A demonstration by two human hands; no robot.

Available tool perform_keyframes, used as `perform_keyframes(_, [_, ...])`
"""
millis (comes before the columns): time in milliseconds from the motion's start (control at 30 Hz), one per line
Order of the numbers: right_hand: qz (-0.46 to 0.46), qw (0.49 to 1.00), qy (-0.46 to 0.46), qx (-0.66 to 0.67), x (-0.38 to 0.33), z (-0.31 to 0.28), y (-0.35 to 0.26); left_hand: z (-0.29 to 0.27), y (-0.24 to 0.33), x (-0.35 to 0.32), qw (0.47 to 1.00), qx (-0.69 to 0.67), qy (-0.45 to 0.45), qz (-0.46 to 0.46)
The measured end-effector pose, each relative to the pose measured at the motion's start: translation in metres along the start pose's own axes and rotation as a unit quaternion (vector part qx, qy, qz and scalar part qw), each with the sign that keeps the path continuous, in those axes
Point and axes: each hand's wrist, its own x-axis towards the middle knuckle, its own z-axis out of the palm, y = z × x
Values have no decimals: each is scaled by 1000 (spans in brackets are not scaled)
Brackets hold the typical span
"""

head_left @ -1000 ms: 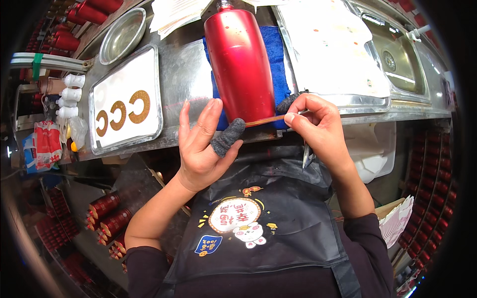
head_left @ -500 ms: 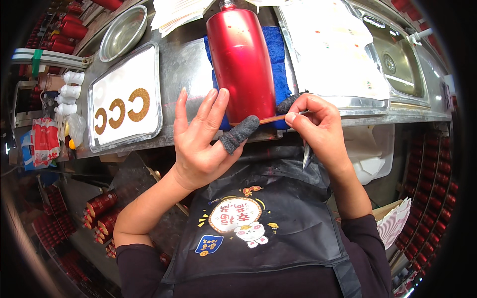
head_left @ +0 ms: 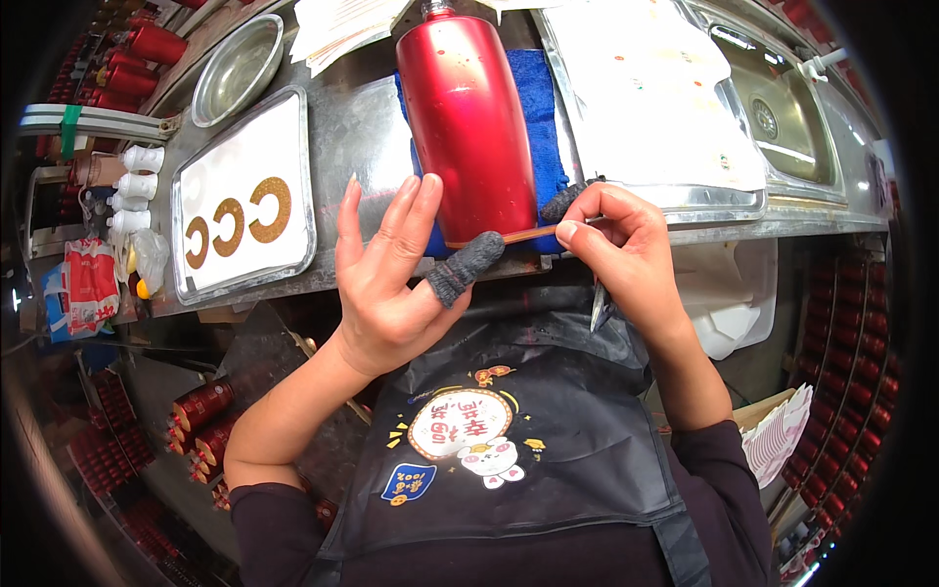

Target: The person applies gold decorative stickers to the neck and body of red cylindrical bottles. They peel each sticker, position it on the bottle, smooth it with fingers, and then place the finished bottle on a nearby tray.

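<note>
A large glossy red bottle (head_left: 468,117) lies on its side on a blue towel (head_left: 536,98), its neck pointing away from me and its base near the counter edge. A thin copper-coloured strip (head_left: 530,234) runs along the base. My left hand (head_left: 396,264) has its fingers spread, and one finger in a grey knit cover presses the strip at the base. My right hand (head_left: 621,249) pinches the strip's other end between thumb and finger. Another grey-covered finger of that hand is beside the bottle. A pointed metal tool (head_left: 597,305), apparently tweezers, hangs below the right palm.
On the left, a tray (head_left: 311,210) holds gold C-shaped pieces on white backing, with a metal bowl (head_left: 201,108) behind it. A white sheet lies on another tray (head_left: 709,210) to the right, beside a sink (head_left: 827,176). Red bottles (head_left: 201,403) stand below the counter.
The whole view has shifted slightly. Both hands keep nearly the same places at the bottle's base, and the strip is still pinched in my right hand.
</note>
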Motion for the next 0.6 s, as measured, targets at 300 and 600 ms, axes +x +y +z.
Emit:
perform_keyframes(300, [-11, 1000, -19, -22, 7, 4, 8, 11, 15, 31, 996, 79, 6, 35])
perform_keyframes(600, [9, 999, -48, -19, 1, 1, -5, 30, -4, 1, 981, -123, 107, -106])
